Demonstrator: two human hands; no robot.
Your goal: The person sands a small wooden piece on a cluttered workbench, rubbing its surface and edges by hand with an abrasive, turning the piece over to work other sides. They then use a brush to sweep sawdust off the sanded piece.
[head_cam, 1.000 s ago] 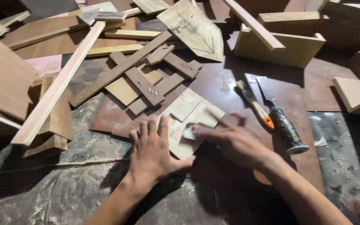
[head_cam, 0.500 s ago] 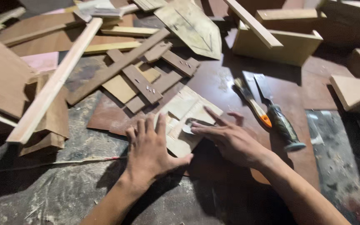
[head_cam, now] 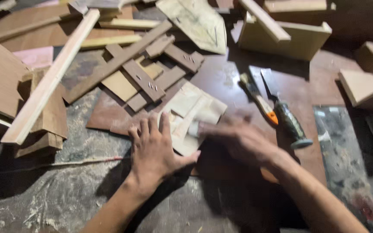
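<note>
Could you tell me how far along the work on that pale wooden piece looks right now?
Cut offcuts and a stapled slat frame lie behind. In hand: the left hand presses the pale wooden piece flat, while the blurred right hand works its edge. The chisels lie unused; its finish can't be judged.

I have one view only, from the camera worn on the head, so there is no second view that shares any part of the scene. It looks steeply down and forward onto the tabletop [head_cam: 44, 203], close enough that both forearms enter from the bottom edge of the frame. The left hand [head_cam: 154, 151] sits just left of centre and the right hand [head_cam: 238, 140], blurred, just right of it. The far side of the tabletop runs along the top edge, where a long wooden strip [head_cam: 52, 77] slants across the upper left and an open wooden box [head_cam: 298, 39] fills the upper right.
</note>
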